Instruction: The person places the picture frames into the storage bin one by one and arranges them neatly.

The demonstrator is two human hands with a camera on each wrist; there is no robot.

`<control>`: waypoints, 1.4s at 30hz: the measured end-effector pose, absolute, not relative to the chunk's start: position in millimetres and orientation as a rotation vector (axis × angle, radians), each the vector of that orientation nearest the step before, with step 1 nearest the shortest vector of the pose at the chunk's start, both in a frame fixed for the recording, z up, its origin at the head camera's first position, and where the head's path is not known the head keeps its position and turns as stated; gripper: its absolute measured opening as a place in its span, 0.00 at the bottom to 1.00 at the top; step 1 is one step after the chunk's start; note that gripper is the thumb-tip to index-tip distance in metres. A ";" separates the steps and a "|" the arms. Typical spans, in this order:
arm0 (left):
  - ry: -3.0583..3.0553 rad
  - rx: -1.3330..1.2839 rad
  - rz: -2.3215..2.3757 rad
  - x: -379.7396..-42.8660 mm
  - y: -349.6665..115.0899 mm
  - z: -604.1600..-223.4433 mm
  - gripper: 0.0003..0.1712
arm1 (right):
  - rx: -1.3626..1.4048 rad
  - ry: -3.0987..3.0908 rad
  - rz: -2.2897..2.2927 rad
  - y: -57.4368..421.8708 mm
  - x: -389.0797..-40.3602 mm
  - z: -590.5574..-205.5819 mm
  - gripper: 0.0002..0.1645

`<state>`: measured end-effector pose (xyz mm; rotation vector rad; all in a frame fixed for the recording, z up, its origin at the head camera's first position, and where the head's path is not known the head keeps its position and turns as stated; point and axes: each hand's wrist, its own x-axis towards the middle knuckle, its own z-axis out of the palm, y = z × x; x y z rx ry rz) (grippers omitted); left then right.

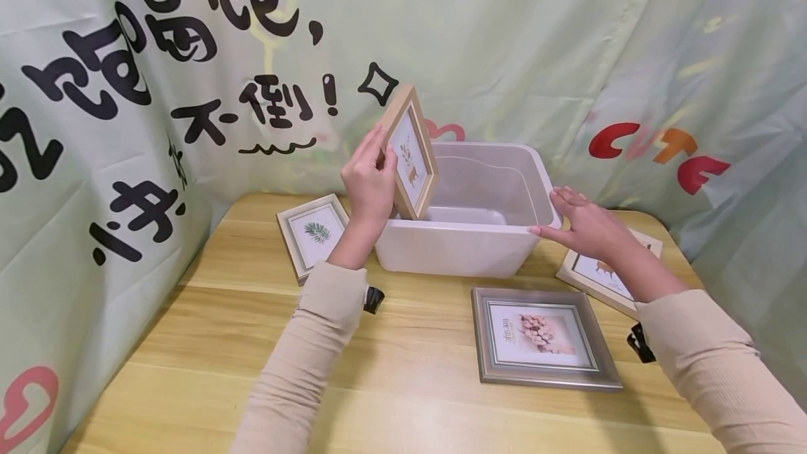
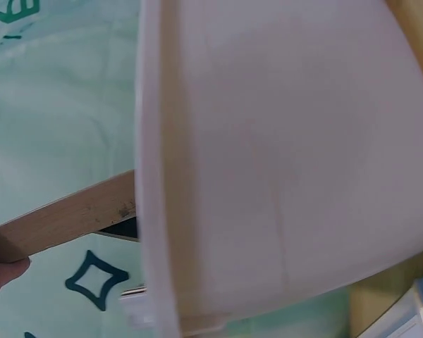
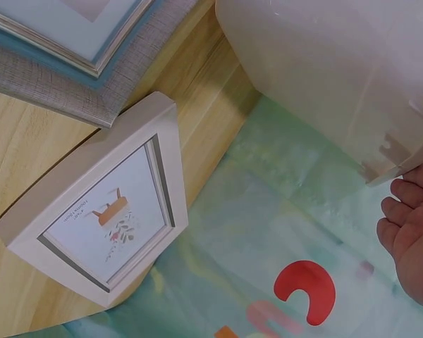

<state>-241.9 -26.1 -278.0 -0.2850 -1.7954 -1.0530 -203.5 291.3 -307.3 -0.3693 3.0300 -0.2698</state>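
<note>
While L hand (image 1: 368, 177) pinches pic frame (image 1: 410, 153) partly in bin (image 1: 447, 251), R hand (image 1: 589, 226) touches rim (image 1: 479, 228), w/ thumb spread

There were four frames (image 1: 411, 160), three light and one grey. One was held and three lay on the one worktop (image 1: 239, 342), along with one bin (image 1: 454, 251). Two hands (image 1: 367, 181) showed, two sleeves (image 1: 315, 328) and two black wrist pieces (image 1: 374, 300); behind were one star (image 1: 367, 87) and the four letters (image 1: 676, 146) of CUTE.
</note>
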 end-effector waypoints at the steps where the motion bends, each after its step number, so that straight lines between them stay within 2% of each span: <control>1: -1.804 -0.282 -1.052 -242.5 -25.4 -280.5 0.14 | -0.370 3.030 -0.270 291.1 -203.5 -307.5 0.56; 26: -2.016 -0.274 -0.755 -245.6 -18.9 -342.6 0.14 | -0.353 3.020 -0.285 291.9 -202.7 -309.2 0.56; 42: -2.289 -0.215 -0.525 -241.9 -19.2 -339.3 0.13 | -0.357 3.025 -0.281 291.1 -203.1 -308.1 0.56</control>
